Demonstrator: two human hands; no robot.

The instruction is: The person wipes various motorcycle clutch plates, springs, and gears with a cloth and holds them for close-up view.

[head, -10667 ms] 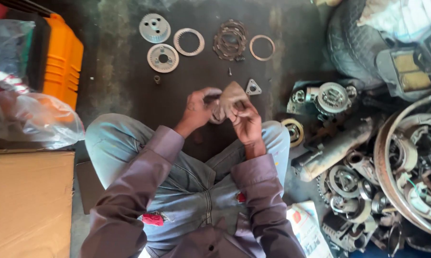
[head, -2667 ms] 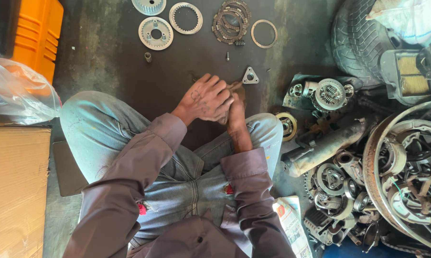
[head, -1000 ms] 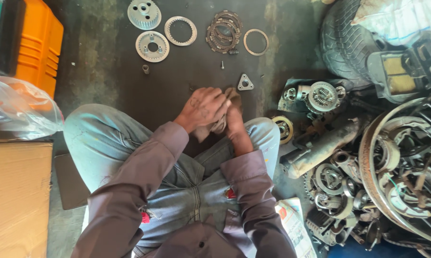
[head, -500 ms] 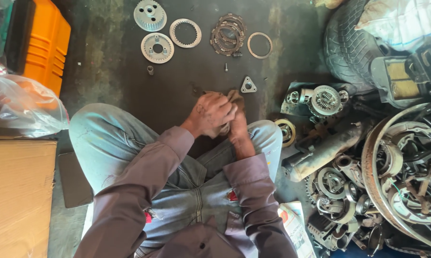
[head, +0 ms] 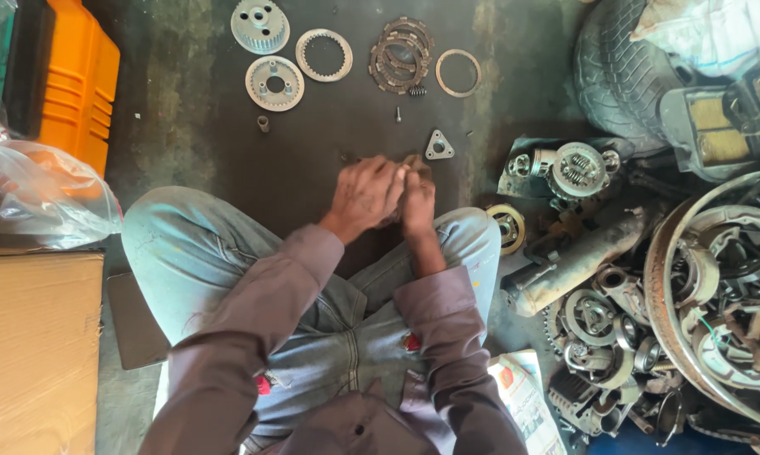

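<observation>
Hands (head: 388,194) over knees; discs (head: 296,50) and ring (head: 457,72) on floor (head: 186,126) beyond; crate (head: 72,84) left; engine parts (head: 616,312) right.

Both hands, left hand (head: 365,195) and right hand (head: 417,200), together around a small brownish part (head: 414,163) (perhaps cloth), above the knees.

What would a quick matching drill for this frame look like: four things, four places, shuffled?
Things:
1. triangular metal plate
2. orange crate
3. tyre
4. cardboard box

Places:
A. bottom left, beside the person's knee
B. top right, behind the pile of engine parts
C. on the floor just beyond the two hands
D. top left, at the floor's edge

Pairs: 1-C, 2-D, 3-B, 4-A
</observation>
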